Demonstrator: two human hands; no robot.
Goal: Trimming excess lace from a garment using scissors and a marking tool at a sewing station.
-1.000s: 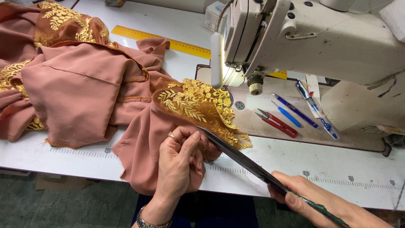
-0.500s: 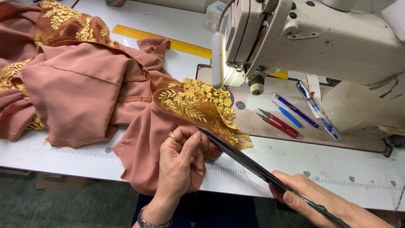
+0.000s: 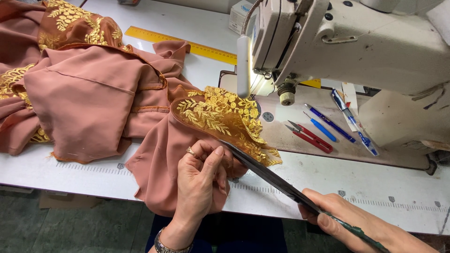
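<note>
Trimming step: left hand (image 3: 199, 180) pinches pink fabric (image 3: 93, 98) beside gold embroidery (image 3: 220, 115); right hand (image 3: 349, 222) clamps scissors (image 3: 267, 175), whose next cut needs to follow that embroidery's edge.

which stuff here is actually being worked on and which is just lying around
In use: left hand pinching the pink fabric with its gold embroidered edge; right hand working the long scissors.

Lying about: yellow ruler, red thread snips, blue pens, sewing machine.

Left hand (image 3: 202, 180) curled in a pinch, right hand (image 3: 349, 220) clenched.
</note>
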